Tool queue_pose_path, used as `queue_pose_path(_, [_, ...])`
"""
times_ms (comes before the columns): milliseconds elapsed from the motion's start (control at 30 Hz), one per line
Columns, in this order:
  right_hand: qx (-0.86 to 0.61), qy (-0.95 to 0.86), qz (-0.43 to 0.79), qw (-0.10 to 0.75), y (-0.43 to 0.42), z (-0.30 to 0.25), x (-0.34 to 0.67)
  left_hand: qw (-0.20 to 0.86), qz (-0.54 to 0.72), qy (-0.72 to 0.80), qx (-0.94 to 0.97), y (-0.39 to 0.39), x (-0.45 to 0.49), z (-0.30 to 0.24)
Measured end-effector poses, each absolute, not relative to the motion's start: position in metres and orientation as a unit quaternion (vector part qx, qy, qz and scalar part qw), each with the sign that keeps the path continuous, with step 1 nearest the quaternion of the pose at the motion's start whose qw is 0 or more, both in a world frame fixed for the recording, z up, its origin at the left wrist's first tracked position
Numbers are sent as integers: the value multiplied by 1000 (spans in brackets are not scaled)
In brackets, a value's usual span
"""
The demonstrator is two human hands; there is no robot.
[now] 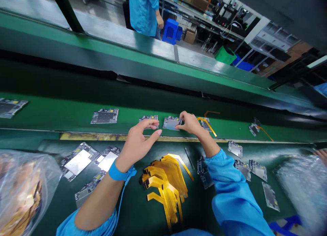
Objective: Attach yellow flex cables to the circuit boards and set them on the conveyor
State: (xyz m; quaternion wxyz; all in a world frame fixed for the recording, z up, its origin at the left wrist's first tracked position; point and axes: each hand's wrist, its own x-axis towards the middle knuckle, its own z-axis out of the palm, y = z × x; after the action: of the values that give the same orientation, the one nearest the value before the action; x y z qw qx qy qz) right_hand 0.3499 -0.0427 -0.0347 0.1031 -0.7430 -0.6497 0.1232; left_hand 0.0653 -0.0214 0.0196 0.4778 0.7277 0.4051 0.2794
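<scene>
My right hand (189,123) pinches the right edge of a circuit board (170,123) over the green conveyor belt (127,122). Just left of it, my left hand (136,140) is open, thumb and fingers apart. Its fingers partly cover another circuit board (150,118) on the belt; whether they touch it I cannot tell. A blue wrist strap (119,171) with a cord circles my left wrist. Below my hands lies a pile of yellow flex cables (166,185) on the green worktop. Beyond my right hand sits a board with a flex cable across it (205,123).
More boards lie along the belt, such as one at left (104,116). Several boards (79,161) rest on both sides of the worktop. Plastic bags stand left (51,168) and right (298,181). A dark thin tool (189,157) lies near the cables. Across the line stands a person (143,11).
</scene>
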Motion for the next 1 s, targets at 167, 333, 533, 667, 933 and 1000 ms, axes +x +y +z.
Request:
queue_pose_path(167, [-683,-677,157,224,-79,-17,319,429,263,384,774,-23,67,13])
queue_pose_path(333, [-580,-706,176,367,-108,5,279,436,183,270,839,-27,73,13])
queue_pose_path(533, [-557,-686,46,465,-118,10,267,462,174,288,821,-30,77,11])
queue_pose_path(667, [-572,-682,-11,456,-118,8,271,459,200,309,809,-29,77,10])
queue_pose_path(933, [-595,-704,-45,384,-118,2,271,458,206,287,816,-30,77,9])
queue_pose_path(1000, [-602,-704,-54,373,-118,2,270,455,207,284,818,-31,78,9])
